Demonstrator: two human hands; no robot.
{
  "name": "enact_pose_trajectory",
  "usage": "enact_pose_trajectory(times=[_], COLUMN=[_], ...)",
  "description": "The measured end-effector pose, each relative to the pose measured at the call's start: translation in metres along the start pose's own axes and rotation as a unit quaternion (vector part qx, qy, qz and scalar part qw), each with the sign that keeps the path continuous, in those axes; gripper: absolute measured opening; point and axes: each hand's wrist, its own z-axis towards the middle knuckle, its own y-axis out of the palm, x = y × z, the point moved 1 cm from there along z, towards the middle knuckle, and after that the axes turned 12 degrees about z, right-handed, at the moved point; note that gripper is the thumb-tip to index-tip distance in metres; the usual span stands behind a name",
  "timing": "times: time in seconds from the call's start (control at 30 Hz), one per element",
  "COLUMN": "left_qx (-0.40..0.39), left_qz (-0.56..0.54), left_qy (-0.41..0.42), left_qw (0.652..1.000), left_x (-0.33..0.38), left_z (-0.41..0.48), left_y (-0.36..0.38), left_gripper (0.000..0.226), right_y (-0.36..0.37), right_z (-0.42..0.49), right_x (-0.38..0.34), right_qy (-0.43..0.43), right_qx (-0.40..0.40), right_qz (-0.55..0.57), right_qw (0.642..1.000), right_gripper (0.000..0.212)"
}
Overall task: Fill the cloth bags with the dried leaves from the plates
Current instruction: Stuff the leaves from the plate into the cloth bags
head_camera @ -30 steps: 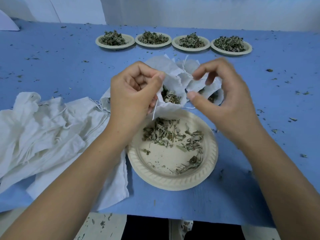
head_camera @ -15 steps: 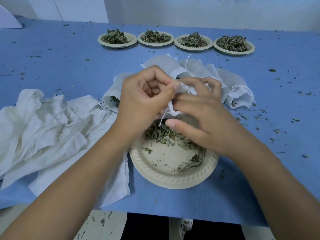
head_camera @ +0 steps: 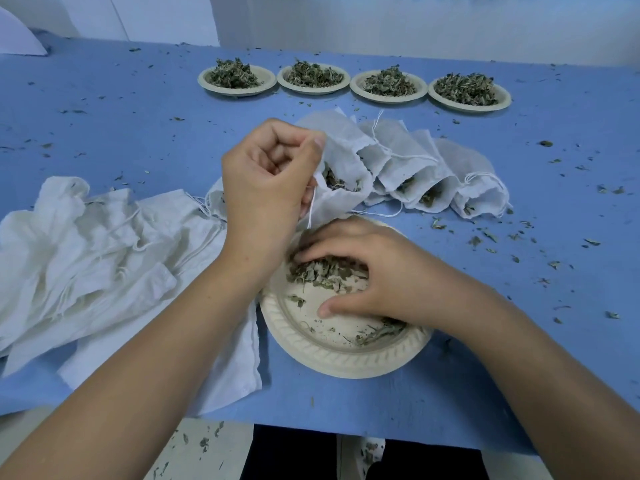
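Observation:
My left hand (head_camera: 266, 181) pinches the rim of a small white cloth bag (head_camera: 341, 161) and holds its mouth up above the near paper plate (head_camera: 346, 358); dried leaves show inside the bag. My right hand (head_camera: 377, 271) lies palm down in that plate, fingers curled around a clump of dried leaves (head_camera: 322, 271). A few leaves remain loose at the plate's right side. Several filled bags (head_camera: 433, 174) lie in a row just beyond the plate, mouths toward me.
Several plates heaped with dried leaves (head_camera: 388, 86) stand in a row at the back of the blue table (head_camera: 138, 133). A pile of empty white cloth bags (head_camera: 97, 258) lies at the left. Leaf crumbs are scattered over the table, mostly on the right.
My right hand has left the bag's mouth and come down into the near plate onto the leaves. My left hand still holds the bag's rim, now a little higher.

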Motion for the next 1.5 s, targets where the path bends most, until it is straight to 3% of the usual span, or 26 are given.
enact_pose_trajectory(times=[0.17,0.27,0.37,0.53,0.67,0.77,0.87,1.0,1.13,1.27,1.37,1.5], left_qx=[-0.001,0.0,0.001,-0.03,-0.063,-0.075,-0.104,-0.126,-0.107,-0.089,-0.1,-0.122], left_qz=[-0.002,-0.002,0.001,0.005,0.02,0.021,0.018,0.034,0.042,0.047,0.047,0.068], left_qy=[-0.006,-0.007,-0.003,0.022,0.046,0.058,0.076,0.087,0.087,0.082,0.095,0.107], left_qw=[1.0,1.0,1.0,0.999,0.997,0.995,0.992,0.988,0.99,0.992,0.989,0.984], left_x=[0.001,0.0,-0.001,-0.001,-0.001,-0.001,-0.002,-0.003,-0.004,-0.005,-0.005,-0.005], left_z=[0.001,0.001,0.001,0.0,-0.004,-0.005,-0.006,-0.009,-0.006,-0.004,-0.006,-0.009], left_y=[-0.001,-0.002,-0.002,0.0,0.003,0.003,0.003,0.005,0.004,0.003,0.004,0.007], left_gripper=[0.021,0.021,0.02,0.02,0.022,0.021,0.02,0.02,0.019,0.018,0.017,0.018], right_y=[0.003,-0.003,-0.014,-0.023,-0.025,-0.024,-0.017,-0.015,-0.021,-0.022,-0.019,-0.011], right_z=[0.001,-0.002,-0.007,-0.011,-0.01,-0.01,-0.008,-0.005,-0.005,-0.007,-0.009,-0.004], right_x=[-0.001,-0.001,-0.003,-0.008,-0.007,-0.004,-0.001,0.002,0.003,0.0,-0.001,0.003], right_qy=[-0.057,-0.078,-0.119,-0.203,-0.184,-0.154,-0.127,-0.122,-0.108,-0.115,-0.165,-0.166], right_qx=[-0.011,0.009,0.071,0.187,0.304,0.373,0.387,0.346,0.269,0.299,0.332,0.275], right_qz=[0.014,0.024,0.121,0.357,0.448,0.374,0.236,-0.014,-0.023,0.037,-0.047,-0.155], right_qw=[0.998,0.997,0.983,0.892,0.82,0.835,0.882,0.93,0.957,0.947,0.928,0.934], right_gripper=[0.021,0.014,0.013,0.018,0.018,0.02,0.02,0.011,0.027,0.023,0.007,0.006])
